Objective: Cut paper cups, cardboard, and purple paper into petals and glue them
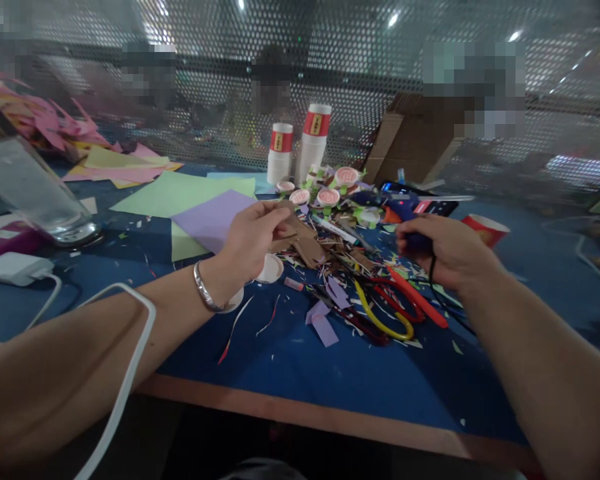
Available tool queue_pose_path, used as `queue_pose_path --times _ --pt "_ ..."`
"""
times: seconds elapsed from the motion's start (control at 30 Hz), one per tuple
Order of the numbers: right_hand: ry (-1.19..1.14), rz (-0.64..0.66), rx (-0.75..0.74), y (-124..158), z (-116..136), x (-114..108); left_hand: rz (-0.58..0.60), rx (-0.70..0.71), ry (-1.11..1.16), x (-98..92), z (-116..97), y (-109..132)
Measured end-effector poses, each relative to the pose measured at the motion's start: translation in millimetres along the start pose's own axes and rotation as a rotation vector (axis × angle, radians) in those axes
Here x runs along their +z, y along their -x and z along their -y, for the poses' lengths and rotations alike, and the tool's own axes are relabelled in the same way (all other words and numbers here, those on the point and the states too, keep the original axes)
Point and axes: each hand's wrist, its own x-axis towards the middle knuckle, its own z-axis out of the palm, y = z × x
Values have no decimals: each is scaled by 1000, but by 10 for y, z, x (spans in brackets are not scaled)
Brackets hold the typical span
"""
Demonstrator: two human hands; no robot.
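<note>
My right hand (pixel 445 250) is wrapped round the handle of a blue glue gun (pixel 405 205), whose nozzle points left. A clear glue stick (pixel 453 198) sticks out of its back, and a black cord hangs below. My left hand (pixel 253 240), with a silver bracelet on the wrist, pinches a piece of brown cardboard (pixel 296 223) at the left side of a scrap pile. Just beyond lie several small paper-cup bottoms (pixel 329 197) with red print and green strips. A white pen (pixel 335 230) lies on the scraps between my hands.
Scissors with yellow handles (pixel 383 320) and a red-handled tool (pixel 420 300) lie in front. Two stacks of paper cups (pixel 314 140) stand behind. Coloured paper (pixel 180 193) and a glass of water (pixel 45 193) are left. A phone (pixel 443 205) and red cup (pixel 485 230) are right.
</note>
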Motion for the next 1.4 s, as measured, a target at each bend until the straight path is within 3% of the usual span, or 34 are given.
queue_pose_path --times 0.13,0.33,0.63,0.73,0.97,1.17,1.4 --pt "-292 -25 182 24 222 30 69 -93 39 -29 18 69" --pt "-520 -78 235 97 390 39 160 -101 48 -17 -63 163" --pt "-556 122 231 234 489 108 275 -46 -60 -19 -52 239" --pt "-444 133 150 272 454 135 283 4 -107 -29 -33 240" --pt "221 170 -62 314 386 138 251 73 -145 -53 -55 215" --pt "310 180 -240 319 407 195 284 121 -188 -56 -28 214" --pt "407 156 -253 318 431 213 299 133 -237 -74 -22 217"
